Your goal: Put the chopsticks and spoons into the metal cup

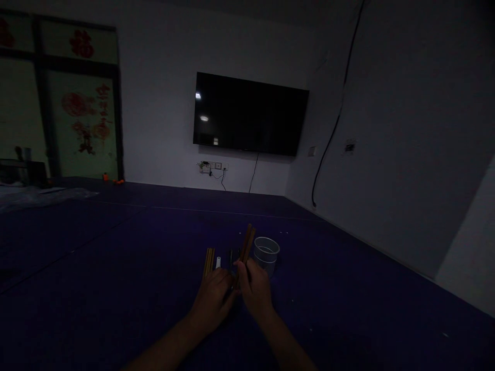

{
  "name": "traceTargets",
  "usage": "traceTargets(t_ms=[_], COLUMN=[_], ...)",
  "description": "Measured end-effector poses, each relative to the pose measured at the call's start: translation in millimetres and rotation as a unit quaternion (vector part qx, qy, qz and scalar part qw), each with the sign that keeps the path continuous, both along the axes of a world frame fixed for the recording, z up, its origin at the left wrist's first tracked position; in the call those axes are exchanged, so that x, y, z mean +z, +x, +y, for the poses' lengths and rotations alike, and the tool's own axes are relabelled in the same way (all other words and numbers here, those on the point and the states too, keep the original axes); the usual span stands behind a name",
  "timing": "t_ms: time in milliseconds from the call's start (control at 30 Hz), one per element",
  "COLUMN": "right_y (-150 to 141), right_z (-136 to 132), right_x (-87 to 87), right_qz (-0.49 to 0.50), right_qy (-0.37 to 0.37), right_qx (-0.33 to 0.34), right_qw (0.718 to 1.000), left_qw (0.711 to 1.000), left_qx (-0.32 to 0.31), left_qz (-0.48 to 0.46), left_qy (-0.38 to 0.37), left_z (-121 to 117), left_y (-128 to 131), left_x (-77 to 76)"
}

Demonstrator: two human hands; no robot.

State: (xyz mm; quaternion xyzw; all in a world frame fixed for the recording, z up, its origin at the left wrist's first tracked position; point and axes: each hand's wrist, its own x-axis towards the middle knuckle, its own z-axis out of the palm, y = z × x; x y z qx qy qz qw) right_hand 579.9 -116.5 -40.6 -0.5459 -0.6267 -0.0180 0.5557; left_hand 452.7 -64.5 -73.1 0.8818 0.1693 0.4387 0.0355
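Note:
My right hand [255,288] is closed around a few brown wooden chopsticks [248,242], which stick up from the fist at a slight tilt. Close beside it, my left hand [214,296] has its fingers curled in near the lower end of these chopsticks; what they hold, if anything, is hidden. More chopsticks [209,260] lie just beyond the left hand. Next to them shows a white handle [218,262] with a hole at its end, then a dark slim utensil [231,255]. A round silver metal container [266,250] stands upright right behind my right hand.
The dark blue surface [154,247] stretches to the wall, with small white specks. Clear plastic sheeting [50,196] and small orange items [118,181] lie far left. A television [251,113] hangs on the wall; a black cable [332,129] dangles at right. The room is dim.

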Motion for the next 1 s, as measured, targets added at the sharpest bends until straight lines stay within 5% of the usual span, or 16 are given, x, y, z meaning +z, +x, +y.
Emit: traceTargets(t_ms=[200, 367, 500, 767, 1000], right_y=[3.8, 32.2, 60.5, 89.5, 99.8], right_z=[-5.0, -14.4, -17.3, 5.9, 17.8], right_x=[4.8, 21.6, 34.1, 19.9, 11.6], right_qz=[0.103, 0.237, 0.202, 0.073, 0.023], right_qy=[0.058, 0.159, 0.189, 0.116, 0.078], right_qx=[-0.042, -0.224, -0.355, -0.346, -0.325], right_qw=[0.992, 0.932, 0.893, 0.928, 0.942], left_qw=[1.0, 0.997, 0.99, 0.987, 0.967], left_qx=[0.003, 0.078, 0.137, 0.155, 0.243], left_qz=[0.013, -0.018, -0.029, -0.03, 0.004], left_qy=[-0.009, -0.017, -0.02, -0.032, -0.069], left_z=[-3.7, 0.2, 12.0, 23.5, 36.5], left_y=[2.4, -0.1, -2.2, -6.3, -19.6], left_x=[-0.6, -1.2, -7.7, -7.7, 3.1])
